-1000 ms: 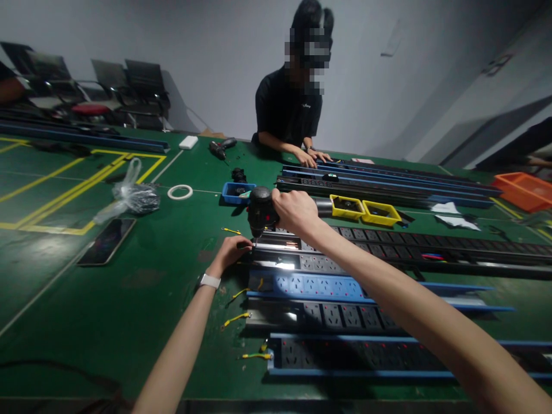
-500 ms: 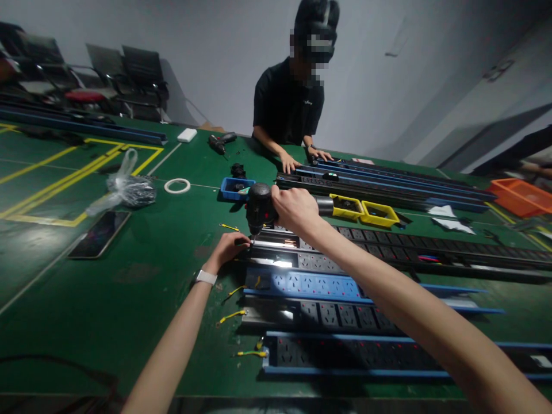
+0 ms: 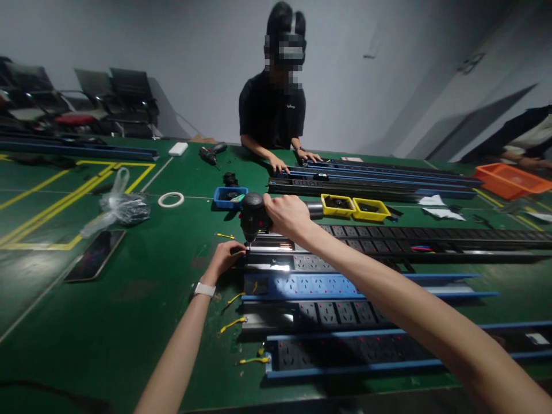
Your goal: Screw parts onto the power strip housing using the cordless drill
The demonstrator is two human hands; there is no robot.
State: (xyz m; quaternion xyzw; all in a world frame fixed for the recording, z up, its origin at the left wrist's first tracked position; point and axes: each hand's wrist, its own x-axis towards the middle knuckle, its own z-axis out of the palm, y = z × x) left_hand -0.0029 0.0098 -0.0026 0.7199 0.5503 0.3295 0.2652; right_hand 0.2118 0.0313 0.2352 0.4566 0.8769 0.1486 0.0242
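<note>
My right hand grips a black electric screwdriver held nose down, its bit on the left end of a long black power strip. My left hand, with a white watch at the wrist, rests at that same end and pinches something small beside the bit; what it pinches is too small to tell. Several more power strips, black and blue, lie in rows nearer to me, with yellow-green wires sticking out at their left ends.
A person in black across the green table has both hands on more long strips. A blue bin, two yellow bins, a tape roll, a plastic bag, a phone and an orange tray lie around.
My view has shifted a little; both my hands stay at the strip's left end with the screwdriver. The person opposite has moved their hands along the far strips.
</note>
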